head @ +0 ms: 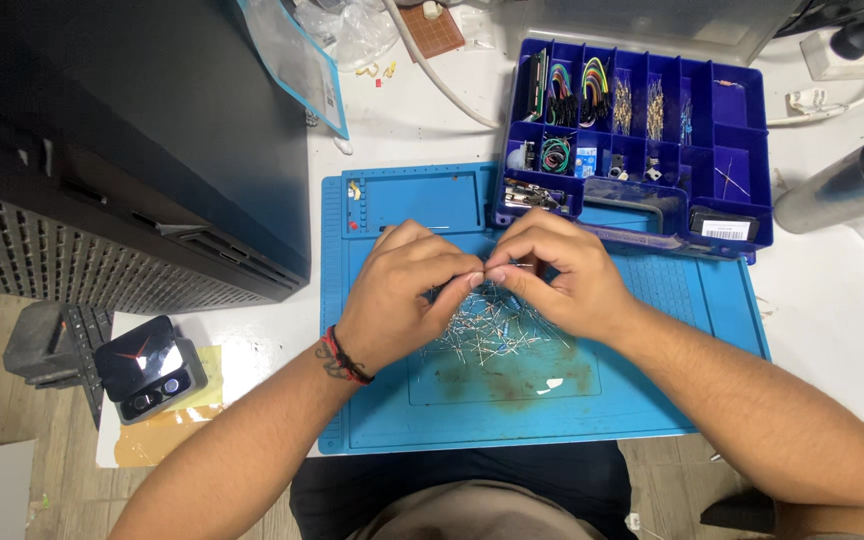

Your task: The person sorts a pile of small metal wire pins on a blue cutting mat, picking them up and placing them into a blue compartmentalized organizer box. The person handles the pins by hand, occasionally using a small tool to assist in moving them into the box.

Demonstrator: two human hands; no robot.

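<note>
Nearest the camera, both forearms come in from the bottom edge and meet over the blue mat (652, 400) that lies on the white worktop (832, 330). The left hand (397, 290) wears a red and black wristband (344, 357); the right hand (562, 275) is bare. Between and under them, on the mat, lies a loose pile of small wire-legged parts (497, 340), probably resistors, with legs pointing every way.

The fingers of both hands are drawn narrow and meet tip to tip just above the pile. They pinch one small part (497, 270) between them; it looks like a thin piece whose long axis runs left to right, from one hand's fingertips to the other's, though it is too small to be sure. Each hand seems to hold one end, so neither is clearly the nearer; the part sits right at the fingertips, with the pile straight below and slightly toward the person.

Beyond the hands, touching the far edge of the mat, stands an open blue parts box (742, 130) with compartments of wires and small parts. To the right lies a metal cylinder (852, 185); to the left stands a black case (132, 150)
</note>
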